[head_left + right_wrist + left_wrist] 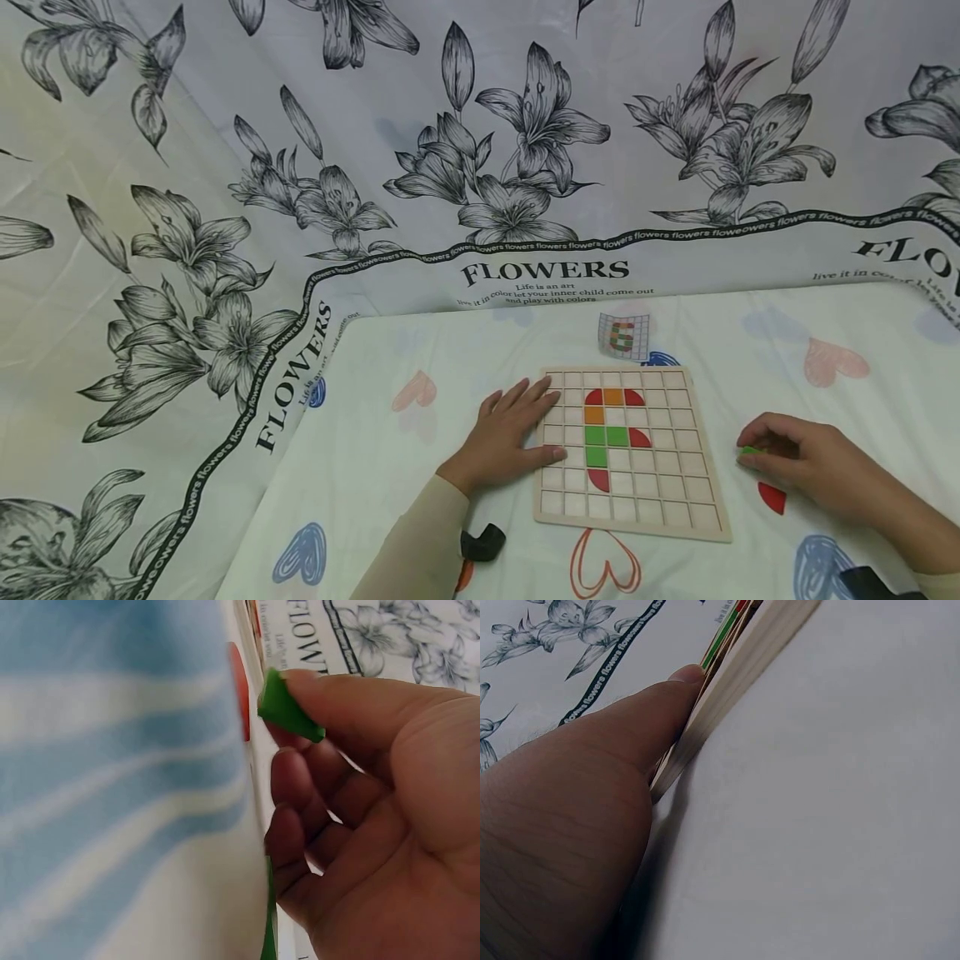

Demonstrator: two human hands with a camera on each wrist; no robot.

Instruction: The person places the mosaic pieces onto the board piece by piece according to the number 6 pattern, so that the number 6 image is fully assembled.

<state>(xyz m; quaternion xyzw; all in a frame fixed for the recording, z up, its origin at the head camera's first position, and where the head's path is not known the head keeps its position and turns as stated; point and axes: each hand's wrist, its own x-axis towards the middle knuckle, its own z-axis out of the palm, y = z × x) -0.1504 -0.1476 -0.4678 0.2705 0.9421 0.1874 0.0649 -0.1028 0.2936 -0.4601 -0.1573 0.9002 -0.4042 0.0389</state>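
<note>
A wooden grid board (667,508) lies on the cloth, with red quarter-round, orange square and green square pieces set in some of its cells. My left hand (502,433) rests along the board's left edge, its fingers spread and the thumb lying over the rim. In the left wrist view the thumb touches the board's side (727,697). To the right of the board, my right hand (802,458) pinches a small green piece (285,711) between thumb and index finger, just above the cloth. Beside that hand lies a red quarter-round piece (771,497).
A small card (624,336) with a coloured grid pattern lies behind the board. An orange-red shape (465,575) shows partly behind the black strap (483,543) at my left wrist. Another green thing (268,922) shows at the cloth's edge in the right wrist view.
</note>
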